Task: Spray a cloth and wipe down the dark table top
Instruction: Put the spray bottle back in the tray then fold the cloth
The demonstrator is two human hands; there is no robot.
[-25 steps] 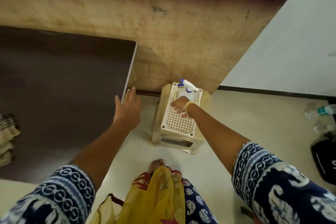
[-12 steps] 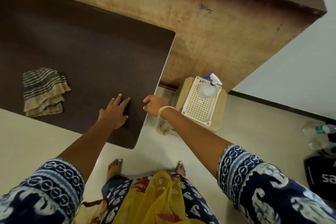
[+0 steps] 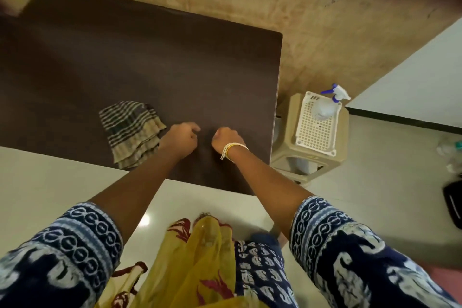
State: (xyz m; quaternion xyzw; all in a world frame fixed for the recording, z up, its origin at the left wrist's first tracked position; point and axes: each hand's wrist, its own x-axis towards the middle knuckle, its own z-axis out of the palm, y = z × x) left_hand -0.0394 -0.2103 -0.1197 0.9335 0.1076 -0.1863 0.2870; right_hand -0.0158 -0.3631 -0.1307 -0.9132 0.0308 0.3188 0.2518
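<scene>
Dark matte table top [image 3: 150, 62] w/ folded striped cloth [image 3: 131, 132], both hands [image 3: 203, 139] curled nearby

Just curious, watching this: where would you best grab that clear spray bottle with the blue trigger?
Grip the clear spray bottle with the blue trigger round its neck, from above: it stands upright in the white basket, trigger head topmost.

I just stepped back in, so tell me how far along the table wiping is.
Nothing of the wiping looks done yet. The spray bottle stands on the white basket atop the stool, off the table top. The folded striped cloth lies untouched beside the left hand; the right hand is also curled and empty. Spraying and wiping remain.
</scene>
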